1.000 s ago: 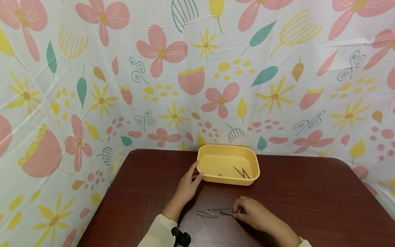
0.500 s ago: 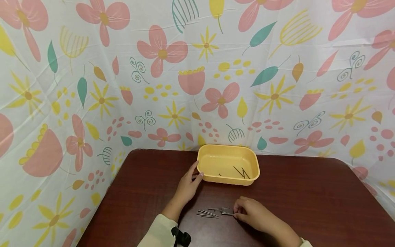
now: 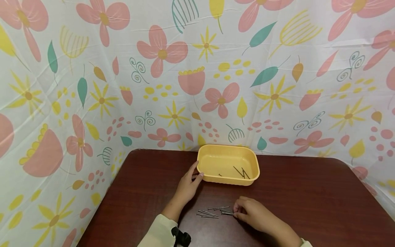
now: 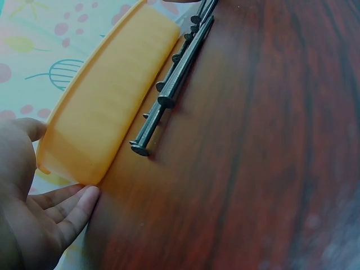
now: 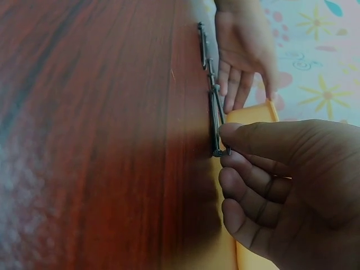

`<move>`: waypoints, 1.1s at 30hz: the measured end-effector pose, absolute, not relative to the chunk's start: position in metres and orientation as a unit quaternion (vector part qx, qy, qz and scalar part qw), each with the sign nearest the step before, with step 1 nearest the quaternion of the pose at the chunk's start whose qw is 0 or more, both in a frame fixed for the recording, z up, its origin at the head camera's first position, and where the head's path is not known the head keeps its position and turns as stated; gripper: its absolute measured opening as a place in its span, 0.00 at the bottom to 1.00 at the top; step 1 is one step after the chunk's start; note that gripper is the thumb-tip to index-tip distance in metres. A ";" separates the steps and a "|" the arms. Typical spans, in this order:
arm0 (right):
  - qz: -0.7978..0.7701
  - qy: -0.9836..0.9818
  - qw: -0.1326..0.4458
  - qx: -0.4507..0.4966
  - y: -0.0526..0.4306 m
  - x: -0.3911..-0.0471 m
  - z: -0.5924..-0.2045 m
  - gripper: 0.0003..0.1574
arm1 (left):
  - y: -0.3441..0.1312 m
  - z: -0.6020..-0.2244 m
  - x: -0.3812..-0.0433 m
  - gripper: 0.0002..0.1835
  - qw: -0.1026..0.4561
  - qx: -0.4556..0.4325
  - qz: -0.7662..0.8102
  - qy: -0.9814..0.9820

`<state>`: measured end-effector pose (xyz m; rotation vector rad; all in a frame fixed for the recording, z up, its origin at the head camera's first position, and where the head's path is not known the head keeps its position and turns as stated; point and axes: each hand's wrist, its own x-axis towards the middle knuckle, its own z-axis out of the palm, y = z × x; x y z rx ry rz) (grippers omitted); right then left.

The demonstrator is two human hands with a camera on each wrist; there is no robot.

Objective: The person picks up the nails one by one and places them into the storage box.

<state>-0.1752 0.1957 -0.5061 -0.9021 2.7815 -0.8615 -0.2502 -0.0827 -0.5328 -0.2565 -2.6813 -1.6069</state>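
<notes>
My left hand [image 3: 187, 184] rests at the left front corner of a yellow plastic basket [image 3: 226, 179], its fairly straight fingers and thumb touching the outside. The left wrist view has the thumb near the rim and the fingers low on the wall. Between thumb and forefinger, my right hand [image 3: 254, 213] pinches the end of a nail [image 5: 220, 109], low over the table, with other nails [image 5: 213, 121] right beside it. More loose steel nails [image 3: 207, 214] lie in a small group left of that hand. Several nails [image 3: 242, 172] are inside the basket, mostly toward its right end.
Dark reddish-brown wood forms the table top [image 3: 308, 192]. A white cloth with flower prints [image 3: 222, 68] hangs behind the table and down its left side, close to the basket's back. A black strap mount [image 3: 181, 236] sits on the left wrist.
The nails at the right hand's fingertips have shifted and spread slightly apart. The left hand and the basket stay where they were.
</notes>
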 end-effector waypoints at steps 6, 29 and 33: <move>-0.286 0.911 0.042 -0.295 0.196 -0.177 -0.504 0.09 | -0.083 -0.533 -0.251 0.35 0.003 -0.082 -0.511 -0.855; -0.330 0.902 -0.120 -0.252 0.197 -0.190 -0.503 0.05 | -0.083 -0.534 -0.252 0.35 0.004 -0.080 -0.512 -0.855; -0.329 0.902 -0.146 -0.236 0.197 -0.194 -0.502 0.12 | -0.083 -0.535 -0.252 0.36 0.002 -0.079 -0.514 -0.854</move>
